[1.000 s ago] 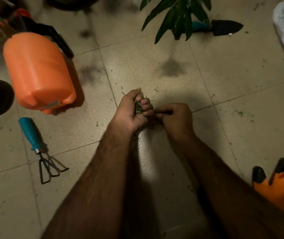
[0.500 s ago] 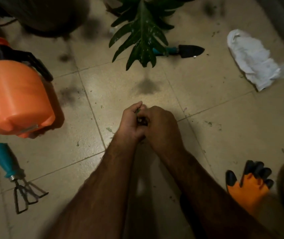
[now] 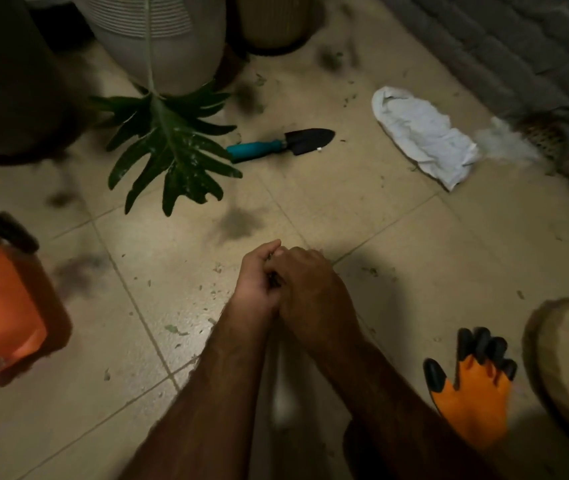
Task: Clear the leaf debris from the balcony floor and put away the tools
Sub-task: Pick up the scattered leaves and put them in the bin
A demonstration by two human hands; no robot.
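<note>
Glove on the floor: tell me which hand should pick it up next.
Right. The glove lies on the tiles beside the right forearm; the left hand would have to cross over it. The right hand is closed with the left around leaf scraps, so probably free it first.

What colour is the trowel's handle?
Teal, with a black blade; the head view shows the trowel clearly.
</note>
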